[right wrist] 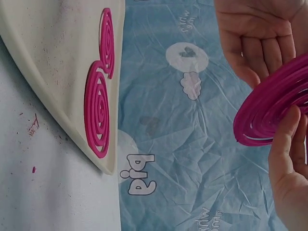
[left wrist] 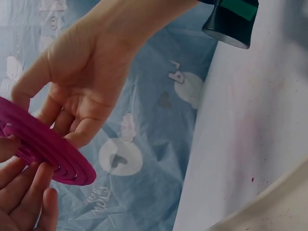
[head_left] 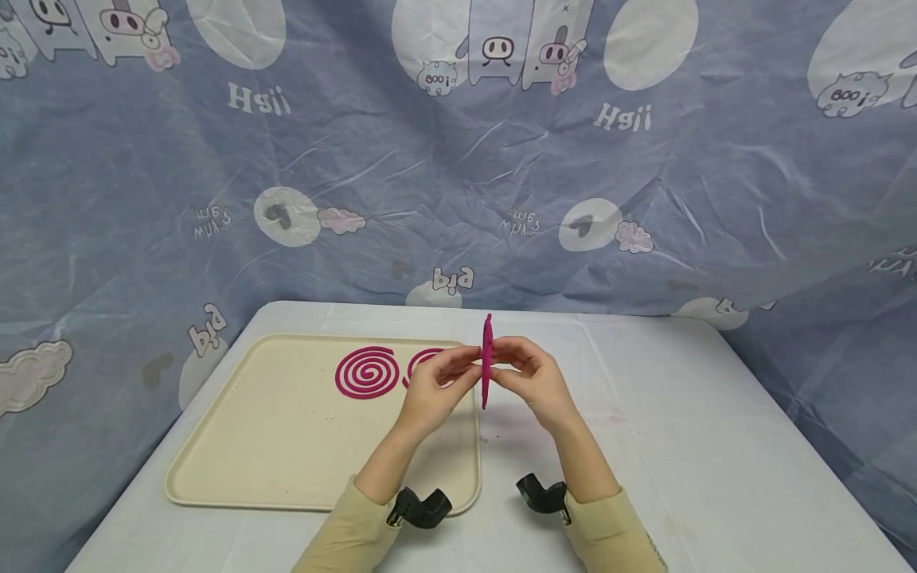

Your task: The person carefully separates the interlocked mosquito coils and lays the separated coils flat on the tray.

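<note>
A magenta spiral coil (head_left: 487,360) stands upright and edge-on above the table, just past the right edge of a cream tray (head_left: 286,446). My left hand (head_left: 438,388) pinches it from the left and my right hand (head_left: 536,383) from the right, fingertips on its two faces. In the left wrist view the coil (left wrist: 48,150) lies between my left fingers (left wrist: 24,202) and the right hand (left wrist: 82,82). The right wrist view shows the coil (right wrist: 274,113) between the right hand (right wrist: 288,173) and the left palm (right wrist: 260,33).
Two more magenta coils lie side by side at the far end of the tray: one (head_left: 367,372) in full view, the other (head_left: 425,362) partly behind my left hand. A white-covered table (head_left: 680,446) stands before a blue printed cloth backdrop (head_left: 458,175).
</note>
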A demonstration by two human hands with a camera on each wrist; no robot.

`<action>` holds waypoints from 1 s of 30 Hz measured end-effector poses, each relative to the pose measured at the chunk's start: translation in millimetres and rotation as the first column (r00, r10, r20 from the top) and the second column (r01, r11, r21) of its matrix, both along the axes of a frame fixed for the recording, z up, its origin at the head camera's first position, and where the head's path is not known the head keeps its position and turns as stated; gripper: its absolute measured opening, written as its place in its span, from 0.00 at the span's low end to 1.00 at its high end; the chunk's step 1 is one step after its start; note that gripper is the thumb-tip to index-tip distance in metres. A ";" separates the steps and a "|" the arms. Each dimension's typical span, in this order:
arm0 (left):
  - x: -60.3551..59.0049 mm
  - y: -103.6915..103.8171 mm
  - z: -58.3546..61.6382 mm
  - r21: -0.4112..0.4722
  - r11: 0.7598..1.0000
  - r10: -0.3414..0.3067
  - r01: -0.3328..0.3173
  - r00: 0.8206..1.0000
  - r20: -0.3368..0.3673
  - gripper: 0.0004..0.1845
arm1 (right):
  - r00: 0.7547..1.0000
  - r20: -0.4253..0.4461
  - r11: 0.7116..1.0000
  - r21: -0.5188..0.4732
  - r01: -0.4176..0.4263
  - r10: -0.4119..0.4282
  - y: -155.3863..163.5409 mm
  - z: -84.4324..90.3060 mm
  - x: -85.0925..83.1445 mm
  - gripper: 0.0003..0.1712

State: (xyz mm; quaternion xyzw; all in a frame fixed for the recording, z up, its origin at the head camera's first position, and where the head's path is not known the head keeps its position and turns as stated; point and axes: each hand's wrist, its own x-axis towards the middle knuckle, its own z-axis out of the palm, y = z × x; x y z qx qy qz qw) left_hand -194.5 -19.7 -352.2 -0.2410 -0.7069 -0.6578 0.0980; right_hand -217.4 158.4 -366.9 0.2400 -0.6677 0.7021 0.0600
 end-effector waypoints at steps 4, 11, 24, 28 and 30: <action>-2.3 -2.2 -1.8 0.010 0.999 -0.031 0.031 0.999 0.032 0.18 | 1.000 0.000 0.999 -0.031 -0.024 0.024 0.2 -2.3 -1.6 0.21; -1.3 -0.9 -2.0 0.016 1.000 -0.011 0.012 0.999 -0.044 0.16 | 0.999 -0.005 0.998 -0.055 -0.042 0.042 -2.7 -6.8 -3.6 0.26; -7.5 -1.2 -9.6 0.067 0.998 0.004 0.002 0.996 -0.094 0.18 | 0.993 -0.051 0.990 -0.089 -0.109 0.105 -1.5 -5.7 -1.8 0.27; -17.1 -0.3 -23.9 0.068 0.997 0.030 -0.023 0.995 -0.095 0.17 | 0.989 -0.065 0.985 -0.094 -0.142 0.137 0.0 -5.2 -2.3 0.27; -21.4 0.3 -30.5 0.052 0.997 0.055 -0.050 0.994 -0.091 0.16 | 0.987 -0.064 0.985 -0.089 -0.151 0.146 0.8 -4.5 -2.3 0.27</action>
